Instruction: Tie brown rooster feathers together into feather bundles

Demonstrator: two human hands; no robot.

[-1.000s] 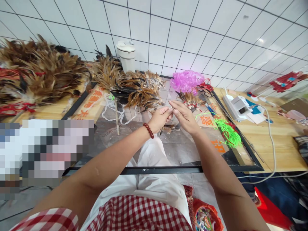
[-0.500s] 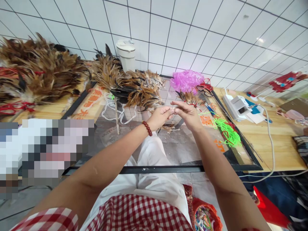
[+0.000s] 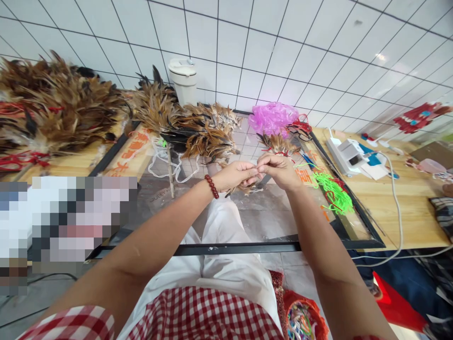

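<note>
While a feather tuft (image 3: 244, 189) is pinched between the closed left hand (image 3: 233, 175) and right hand (image 3: 281, 171), tied bundles (image 3: 208, 137) are judged finished, green cords (image 3: 334, 193) left unused.

This is a small craft workshop for feather work. Big heaps of brown feathers (image 3: 53, 108) lie on the wooden worktop (image 3: 406, 212), and more feather bundles (image 3: 205, 137) lie on a glass plate (image 3: 262, 217) with a black frame. Near them are green cords (image 3: 334, 191), red cords (image 3: 14, 160), a pink plastic bundle (image 3: 274, 118) and a white electric device (image 3: 348, 156) with a cable. The wall (image 3: 283, 47) behind is plain white tile.
</note>
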